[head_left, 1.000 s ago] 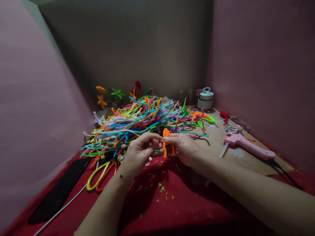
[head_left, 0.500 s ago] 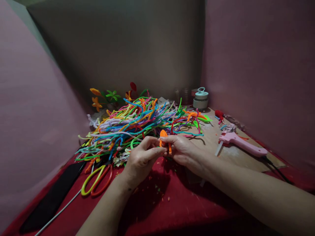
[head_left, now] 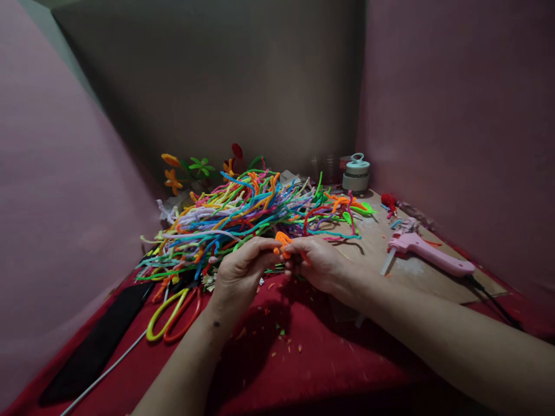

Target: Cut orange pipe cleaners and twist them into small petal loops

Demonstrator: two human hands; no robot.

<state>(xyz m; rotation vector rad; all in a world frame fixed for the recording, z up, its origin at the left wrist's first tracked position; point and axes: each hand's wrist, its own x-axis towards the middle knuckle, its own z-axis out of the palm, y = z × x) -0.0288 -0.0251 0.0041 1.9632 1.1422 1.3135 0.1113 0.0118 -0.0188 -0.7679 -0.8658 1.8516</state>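
Note:
Between my two hands is a small bent piece of orange pipe cleaner (head_left: 284, 238). My right hand (head_left: 321, 263) pinches it with thumb and fingers from the right. From the left, the fingertips of my left hand (head_left: 240, 268) are closed on its edge. Just behind the hands lies a big heap of pipe cleaners (head_left: 243, 205) in many colours. Both hands are held above a red cloth (head_left: 312, 358) strewn with tiny coloured scraps.
Scissors (head_left: 167, 315) with yellow and red handles lie left, beside a black strip (head_left: 99, 341) and a white cord. On the right, a pink glue gun (head_left: 429, 251) rests on a board (head_left: 347, 254). A lidded jar (head_left: 356, 173) and pipe-cleaner flowers (head_left: 173, 180) stand behind.
The orange pipe cleaner has been turned; its two ends no longer hang straight down. My left fingers have shifted up to its left edge. The view has shifted slightly.

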